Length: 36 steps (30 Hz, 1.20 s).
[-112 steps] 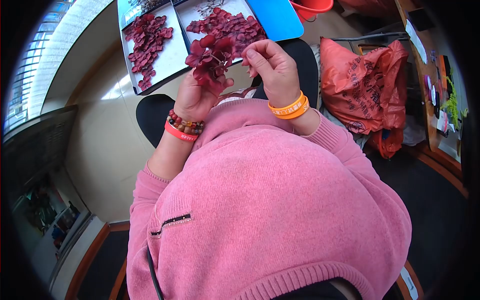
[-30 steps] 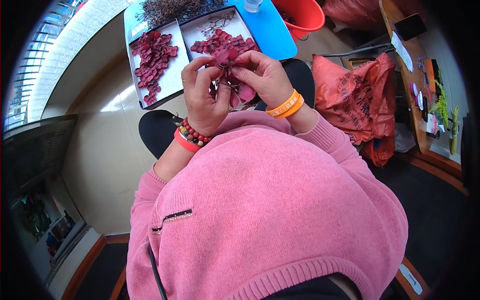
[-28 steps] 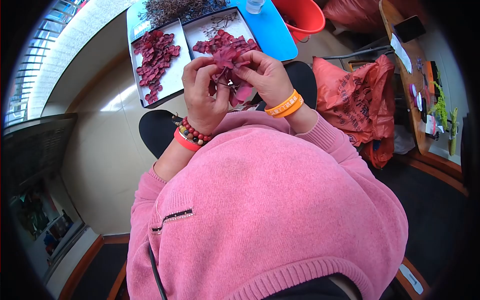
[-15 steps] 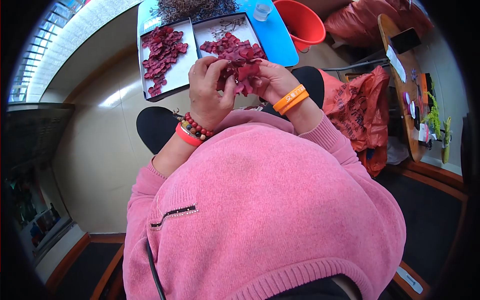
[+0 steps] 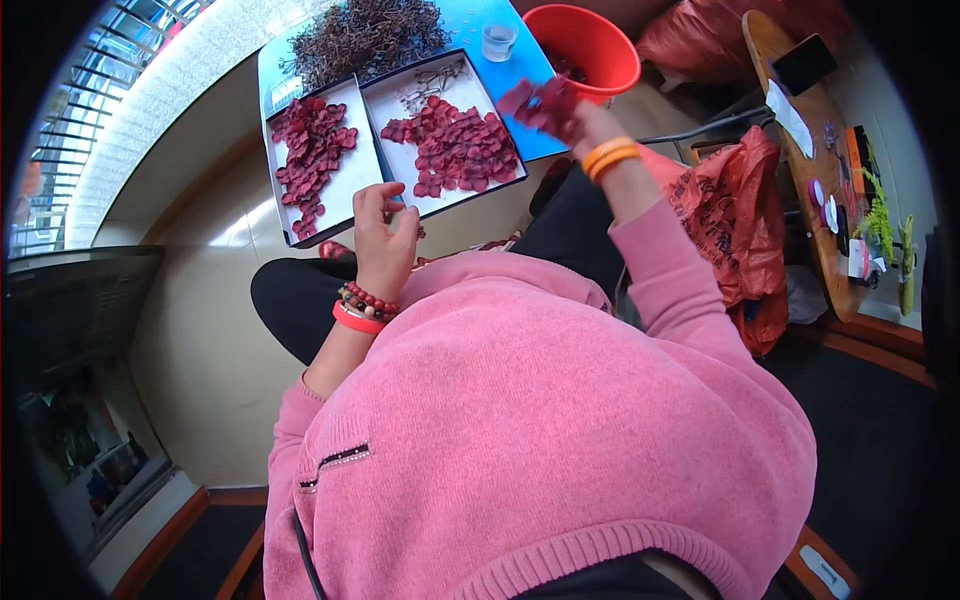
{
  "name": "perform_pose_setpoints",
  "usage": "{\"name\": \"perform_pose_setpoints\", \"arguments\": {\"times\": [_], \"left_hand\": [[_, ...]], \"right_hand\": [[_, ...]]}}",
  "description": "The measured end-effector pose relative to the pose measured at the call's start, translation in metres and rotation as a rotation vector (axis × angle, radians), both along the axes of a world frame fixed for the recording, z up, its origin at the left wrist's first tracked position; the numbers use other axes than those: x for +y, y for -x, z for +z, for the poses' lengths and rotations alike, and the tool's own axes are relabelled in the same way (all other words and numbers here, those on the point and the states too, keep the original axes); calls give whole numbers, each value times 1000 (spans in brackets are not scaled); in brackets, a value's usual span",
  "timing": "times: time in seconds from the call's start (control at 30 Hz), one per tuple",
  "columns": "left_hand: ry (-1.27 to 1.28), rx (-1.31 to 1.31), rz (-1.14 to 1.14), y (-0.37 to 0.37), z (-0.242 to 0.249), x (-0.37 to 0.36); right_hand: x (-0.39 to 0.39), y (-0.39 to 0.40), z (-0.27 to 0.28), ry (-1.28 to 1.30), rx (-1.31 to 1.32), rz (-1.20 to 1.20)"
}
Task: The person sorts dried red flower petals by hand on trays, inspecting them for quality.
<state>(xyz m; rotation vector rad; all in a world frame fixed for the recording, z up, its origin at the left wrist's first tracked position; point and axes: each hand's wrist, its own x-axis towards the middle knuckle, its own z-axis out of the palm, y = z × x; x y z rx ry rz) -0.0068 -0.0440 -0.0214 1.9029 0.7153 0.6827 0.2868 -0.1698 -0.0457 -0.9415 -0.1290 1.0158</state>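
My left hand (image 5: 385, 235) is raised near the front edge of the left tray (image 5: 348, 155), its fingers curled and apart with nothing seen between them. My right hand (image 5: 592, 125) is closed on a cluster of dark red petals (image 5: 543, 106), blurred by motion, between the right tray and the red bucket (image 5: 600, 50). Dark red petals (image 5: 313, 150) lie in a strip in the left tray. In the right tray (image 5: 395, 95), a broader pile of petals (image 5: 460, 150) lies below some thin brown stems (image 5: 438, 82).
A heap of brown stems (image 5: 375, 35) and a clear cup (image 5: 498, 42) stand on the blue table (image 5: 530, 70). Red plastic bags (image 5: 730, 215) are at the right, beside a wooden board (image 5: 800, 180) with small items. Dark pieces lie inside the bucket.
My hands have separated. The right one has moved up and right with the petal cluster, toward the bucket; the left has let go and dropped lower. The view has shifted slightly.
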Motion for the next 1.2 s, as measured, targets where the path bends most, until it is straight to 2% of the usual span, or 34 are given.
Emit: {"name": "perform_pose_setpoints", "arguments": {"times": [0.03,0.1,0.17,0.23,0.3,0.37,0.43,0.5,0.53,0.63,0.67,0.77,0.8,0.9,0.93,1.03,1.07,1.17,1.2], "left_hand": [[21,18,-6,-2,-6,5],[66,53,-23,-2,-29,19],[110,90,-2,-5,-42,31],[146,164,10,-6,-54,43],[207,174,1,-7,-62,51],[287,193,-18,-8,-66,56],[371,183,-21,-9,-64,57],[395,190,-31,-5,-70,60],[413,171,-36,-3,-72,62],[422,193,2,4,-72,65],[434,177,11,7,-75,66],[490,231,-9,10,-76,70],[487,243,-18,8,-70,71],[455,172,-27,-1,-76,74],[448,143,-46,-7,-78,76],[434,111,-87,-29,-75,80],[453,75,-90,-37,-74,81],[418,-59,-117,-63,-72,87],[445,-82,-108,-70,-70,88]], "right_hand": [[8,-26,6,-45,24,-172],[25,-67,16,45,87,-519],[40,-85,8,231,222,-563],[55,-78,-22,431,-77,-244],[71,-37,-31,383,-299,28],[102,0,-39,493,-489,158],[133,13,-69,528,-613,215],[161,22,-93,487,-1156,53],[172,20,-97,537,-1119,141],[201,18,-113,757,-1431,52],[206,14,-119,780,-1502,148],[209,8,-124,853,-1516,339],[208,10,-121,832,-1490,245],[191,8,-110,708,-1387,156],[186,12,-107,640,-1426,-9],[161,25,-77,557,-1144,59],[155,27,-77,504,-1137,102],[138,44,-48,328,-594,254],[134,47,-43,304,-613,285]]}}
